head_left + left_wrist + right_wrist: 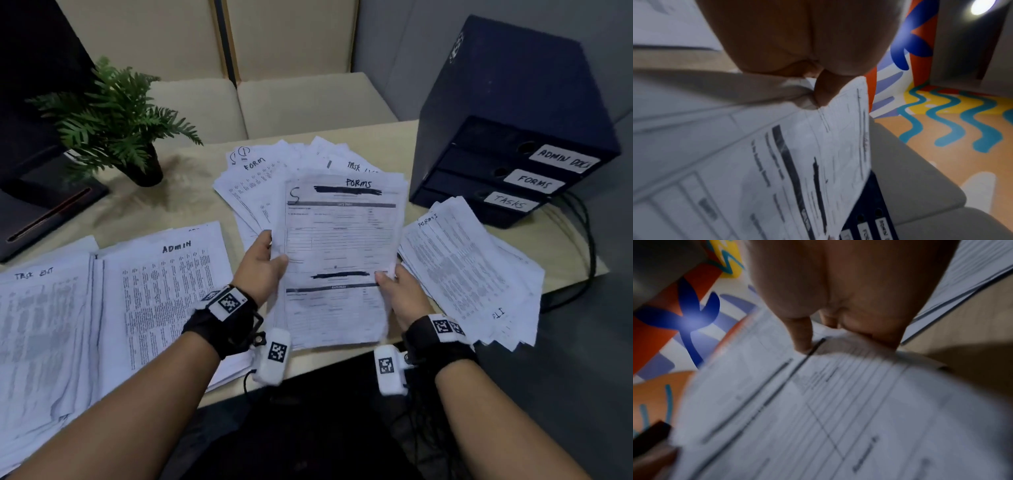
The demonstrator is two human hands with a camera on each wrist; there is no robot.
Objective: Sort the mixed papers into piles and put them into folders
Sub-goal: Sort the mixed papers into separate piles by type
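Head view: left hand [260, 270] and right hand [400, 294] each hold a pinch grip on FORMS papers [339, 240] sides; FORMS pile [462, 267] just right of right hand

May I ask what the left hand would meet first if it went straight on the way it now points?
Probably the fanned pile of mixed papers just beyond it: the left hand, gripping the FORMS sheets, points forward-right toward that pile. Height above it is unclear.
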